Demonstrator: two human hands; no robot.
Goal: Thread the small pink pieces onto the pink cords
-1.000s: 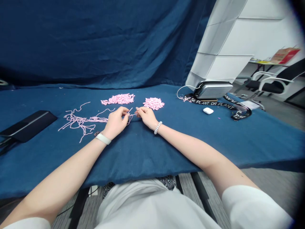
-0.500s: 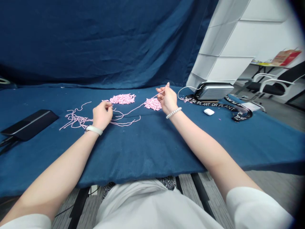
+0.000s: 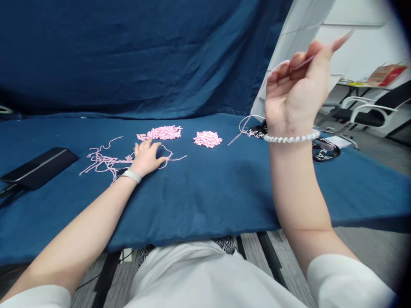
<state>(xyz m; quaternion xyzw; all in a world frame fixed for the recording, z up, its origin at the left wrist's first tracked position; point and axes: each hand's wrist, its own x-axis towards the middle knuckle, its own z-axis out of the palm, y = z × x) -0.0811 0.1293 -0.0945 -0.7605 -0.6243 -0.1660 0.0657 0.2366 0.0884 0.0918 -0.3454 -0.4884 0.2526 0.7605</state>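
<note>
My right hand (image 3: 298, 90) is raised high at the right, its curled fingers gripping a strand of pink yarn (image 3: 236, 137). The strand drapes over the fingers and trails down to the left, its tail near the blue cloth. My left hand (image 3: 148, 156) lies palm down with fingers spread over loose pink yarn strands (image 3: 104, 161), which stick out on both sides of it. Just beyond its fingertips is a longish pink, bumpy-textured pile (image 3: 165, 132). A smaller, rounder pink pile (image 3: 207, 139) sits to its right. A small dark item by my left wrist is mostly hidden.
A black flat device (image 3: 40, 167) with a cable lies at the left. At the right are a black lettered ribbon (image 3: 327, 152) and a white cable (image 3: 253, 116), partly behind my right arm. A blue curtain (image 3: 128, 55) hangs behind the table; a chair (image 3: 369, 111) stands farther right.
My right hand has risen up and to the right, drawing the pink strand away from the others. My left hand has gone from closed fingers to spread flat on the strands.
</note>
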